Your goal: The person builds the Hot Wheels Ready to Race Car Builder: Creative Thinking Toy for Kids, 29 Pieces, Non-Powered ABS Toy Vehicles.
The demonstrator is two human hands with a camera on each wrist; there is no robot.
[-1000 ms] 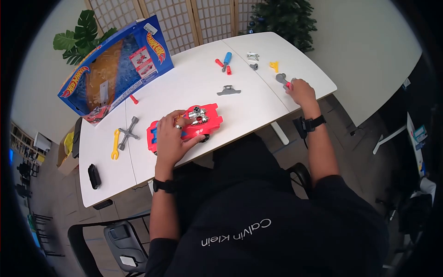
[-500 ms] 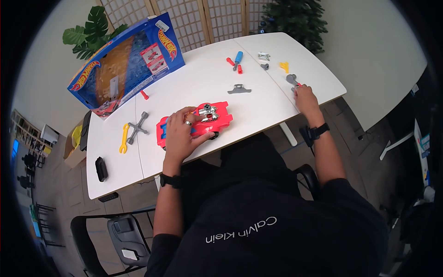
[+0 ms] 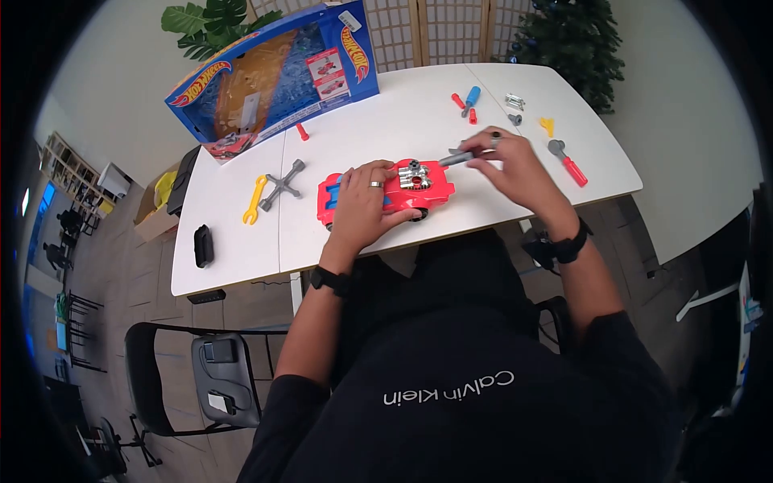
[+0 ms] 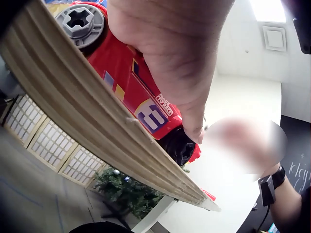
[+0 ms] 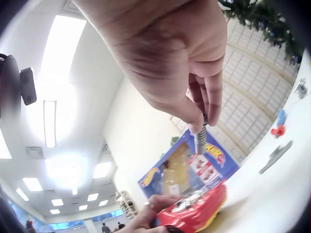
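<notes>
The red toy car (image 3: 439, 191) lies near the table's front edge, its silver engine piece (image 3: 415, 175) facing up. Across its left half my left hand (image 3: 360, 205) grips it, fingers on top and thumb along the near side. Just above the car's right end, my right hand (image 3: 518, 173) pinches a grey piece (image 3: 456, 158) between thumb and fingertips; the right wrist view shows this grey piece (image 5: 200, 141) with a ridged shaft pointing down. A flat grey part (image 5: 276, 158) rests on the table beyond, partly hidden by the right hand in the head view.
Right of the right hand lies a red-handled grey tool (image 3: 570, 165), with a yellow piece (image 3: 547, 126) behind it. A blue screwdriver (image 3: 472, 98) is farther back. To the left are a grey cross wrench (image 3: 282, 185), a yellow wrench (image 3: 255, 200) and the blue box (image 3: 282, 76).
My right hand has come left from the red-handled tool to the car, now holding the grey piece. That tool lies loose on the table. My left hand still grips the car; the head view has shifted.
</notes>
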